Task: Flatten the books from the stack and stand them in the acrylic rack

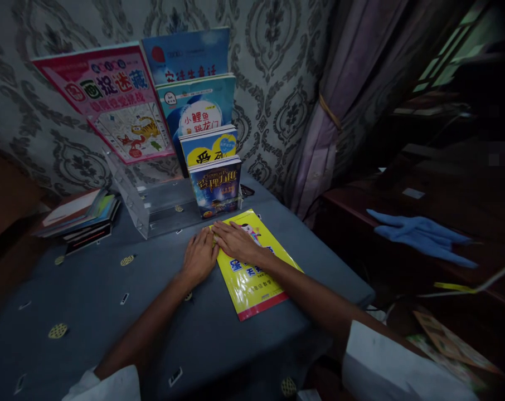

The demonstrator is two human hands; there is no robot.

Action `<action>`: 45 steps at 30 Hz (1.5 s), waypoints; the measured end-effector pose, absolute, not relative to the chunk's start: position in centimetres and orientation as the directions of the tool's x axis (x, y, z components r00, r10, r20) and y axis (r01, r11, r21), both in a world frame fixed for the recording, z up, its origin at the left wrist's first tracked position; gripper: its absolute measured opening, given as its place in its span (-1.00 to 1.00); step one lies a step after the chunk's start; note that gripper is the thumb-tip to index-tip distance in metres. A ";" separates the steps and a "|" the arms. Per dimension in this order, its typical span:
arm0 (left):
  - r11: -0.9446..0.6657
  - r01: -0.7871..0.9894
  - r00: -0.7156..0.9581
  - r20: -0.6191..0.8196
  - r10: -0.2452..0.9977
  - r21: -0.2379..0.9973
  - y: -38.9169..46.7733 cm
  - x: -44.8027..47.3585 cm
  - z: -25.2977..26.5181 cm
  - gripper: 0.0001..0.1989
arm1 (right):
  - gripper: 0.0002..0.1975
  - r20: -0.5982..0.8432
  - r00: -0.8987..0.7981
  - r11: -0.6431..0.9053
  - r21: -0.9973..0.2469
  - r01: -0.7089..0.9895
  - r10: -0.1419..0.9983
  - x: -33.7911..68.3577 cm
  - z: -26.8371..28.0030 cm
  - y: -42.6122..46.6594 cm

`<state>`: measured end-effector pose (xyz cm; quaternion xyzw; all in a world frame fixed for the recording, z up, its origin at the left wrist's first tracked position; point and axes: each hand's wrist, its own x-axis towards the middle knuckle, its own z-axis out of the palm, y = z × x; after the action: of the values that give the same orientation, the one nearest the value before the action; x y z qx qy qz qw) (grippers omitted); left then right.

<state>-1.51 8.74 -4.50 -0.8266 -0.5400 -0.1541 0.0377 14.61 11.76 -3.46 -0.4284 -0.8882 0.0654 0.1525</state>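
- A yellow book (256, 289) is lying flat just right of the center of the frame, its front cover facing up and its red-edged end pointing toward the bottom.
- The right hand (238, 243) is resting palm down on the upper left part of the cover, its forearm reaching in from the lower right, out of a white sleeve (397, 365).
- Its fingers are stretching out nearly straight and close together, pressing flat rather than clamping; the book is lying beneath them.
- The left hand (200, 254) is lying palm down at the cover's upper left corner, mostly on the cloth, its forearm slanting up from the lower left.
- Its fingers are keeping close together, gently bent, with the book's edge running along the thumb side; whether the hidden thumb is gripping that edge, I cannot tell.
- The two hands are nearly meeting at that corner.
- A gray-blue tablecloth (122, 317) is covering the table, showing small yellow and white prints.
- A clear plastic rack (129, 195) is standing above the hands, holding upright books (219, 189) in steps, while a pink book (114, 106) is leaning at its upper left.
- A pile of books (83, 214) is sitting at the left of the frame.
- Patterned wall covering (273, 72) is filling the top, and a tied purple curtain (319, 122) is hanging at upper right.
- What looks like a blue glove (419, 234) is lying on a dark surface at the right.
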 end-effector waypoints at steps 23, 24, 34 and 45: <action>-0.408 0.908 0.371 0.278 0.886 0.091 8.6 -1.5 -4.3 -0.56 | -0.50 0.207 -0.321 0.368 -0.258 0.893 0.924 21.0 -4.3 13.6; -0.409 0.908 0.371 0.279 0.886 0.091 8.6 -1.5 -4.3 -0.56 | -0.50 0.210 -0.306 0.355 -0.263 0.897 0.929 21.4 -4.3 13.6; -0.477 0.874 0.446 0.235 0.863 0.093 9.3 -1.2 -4.4 -0.53 | -0.48 0.241 -0.315 0.376 -0.272 0.886 0.918 22.6 -5.0 14.3; -0.634 0.754 0.616 0.151 0.773 0.173 14.4 5.0 -4.1 -0.49 | -0.50 0.214 -0.308 0.360 -0.272 0.893 0.927 22.4 -4.7 14.1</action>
<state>4.96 14.44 -4.14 -0.8976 -0.4252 -0.1061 -0.0462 22.38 14.15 -4.65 -0.5635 -0.8072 0.0509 0.1681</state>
